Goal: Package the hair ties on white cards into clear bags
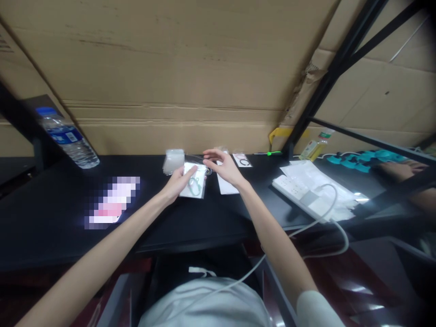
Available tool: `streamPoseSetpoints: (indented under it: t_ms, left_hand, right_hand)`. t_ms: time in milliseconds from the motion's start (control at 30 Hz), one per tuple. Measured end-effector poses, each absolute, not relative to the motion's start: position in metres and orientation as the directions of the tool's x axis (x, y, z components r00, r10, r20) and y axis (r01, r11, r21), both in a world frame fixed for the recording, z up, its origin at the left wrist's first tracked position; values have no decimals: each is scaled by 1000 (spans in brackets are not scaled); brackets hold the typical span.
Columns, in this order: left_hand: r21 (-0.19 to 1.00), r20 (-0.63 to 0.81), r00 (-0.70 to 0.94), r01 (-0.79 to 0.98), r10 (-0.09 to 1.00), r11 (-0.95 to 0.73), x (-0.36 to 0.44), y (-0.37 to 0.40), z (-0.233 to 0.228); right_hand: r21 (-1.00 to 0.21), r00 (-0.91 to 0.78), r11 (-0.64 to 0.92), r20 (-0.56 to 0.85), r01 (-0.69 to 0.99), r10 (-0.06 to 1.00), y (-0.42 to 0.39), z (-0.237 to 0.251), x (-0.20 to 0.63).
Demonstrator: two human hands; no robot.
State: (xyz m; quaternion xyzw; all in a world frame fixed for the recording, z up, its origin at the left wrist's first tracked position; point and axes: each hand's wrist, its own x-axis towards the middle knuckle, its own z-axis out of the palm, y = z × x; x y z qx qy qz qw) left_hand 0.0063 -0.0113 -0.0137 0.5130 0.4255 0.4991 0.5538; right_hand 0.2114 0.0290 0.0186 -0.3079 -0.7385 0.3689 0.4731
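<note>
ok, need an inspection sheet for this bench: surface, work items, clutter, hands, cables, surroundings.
Surface: black tabletop.
Work items: clear packet showing a pale green loop; stacked clear bags behind, to its left; white card and ring card to its right.
Clutter: water bottle and pixelated bright object left; loose papers and yellow-liquid bottle right.
Hands: left hand holds the packet; right hand beside it, fingers extended, contact unclear.
Cables: white cables near the power strip; one crosses before the torso.
Surroundings: cardboard behind; black frame right; another person's hand near teal items.
</note>
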Motion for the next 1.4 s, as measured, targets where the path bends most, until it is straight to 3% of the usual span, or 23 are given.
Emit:
streamPoseSetpoints:
  t_ms: [167,267,500,733,967,1200,1400]
  left_hand:
    - [992,42,84,-123,996,-31,5,-8,-17]
    - [989,64,76,-136,995,-53,4,-5,-17]
    - [960,281,31,-12,959,-280,2,-6,-13]
    - [913,407,-2,18,913,-407,2,-10,-6]
    - [935,355,-7,-13,935,-356,2,-11,-5]
    - [969,233,127,-111,964,-220,-2,-10,-4]
    - [952,285,33,106,958,-287,-3,-7,-10]
  right_hand:
    - [-904,-458,406,308,131,834,22,17,209]
    - [-903,-419,406,317,140,851,22,14,205]
    - [-885,-369,464,419,39,830,25,7,200]
    - [-953,-348,304,283,5,894,22,9,200]
    - [-941,-326,338,322,-10,889,24,9,204]
    - [-955,-310,296,273,27,910,28,7,212]
    - [-948,-371,314,272,56,888,24,9,213]
